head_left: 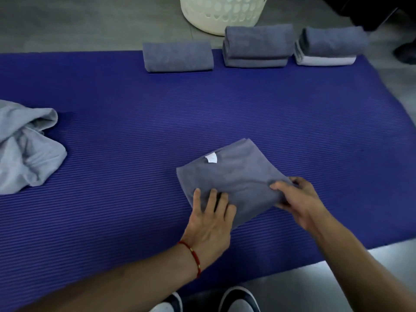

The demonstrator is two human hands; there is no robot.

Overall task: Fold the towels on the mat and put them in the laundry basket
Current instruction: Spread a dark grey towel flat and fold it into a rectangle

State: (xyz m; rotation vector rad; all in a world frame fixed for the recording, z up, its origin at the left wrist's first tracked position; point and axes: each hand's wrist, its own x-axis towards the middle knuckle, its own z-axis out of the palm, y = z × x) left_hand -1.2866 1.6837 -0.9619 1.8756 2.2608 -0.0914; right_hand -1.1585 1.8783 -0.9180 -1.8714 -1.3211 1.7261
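Mat (135, 131): folded towel (229, 176) near the near edge, right of middle, left hand (211, 219) resting on its near-left part, right hand (297, 201) gripping its near-right corner. Crumpled towel (27, 145) at the left edge. Along the far edge, left to right: single folded towel (177, 56), stack of towels (257, 45), second stack (328, 46). Laundry basket (220, 12) on the floor (90, 23) behind them.

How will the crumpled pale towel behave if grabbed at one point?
Probably floppy: the pale towel lies in loose, slumped folds, so it should drape and unfurl. Likely light. On the ribbed mat it would probably drag and bunch rather than slide.
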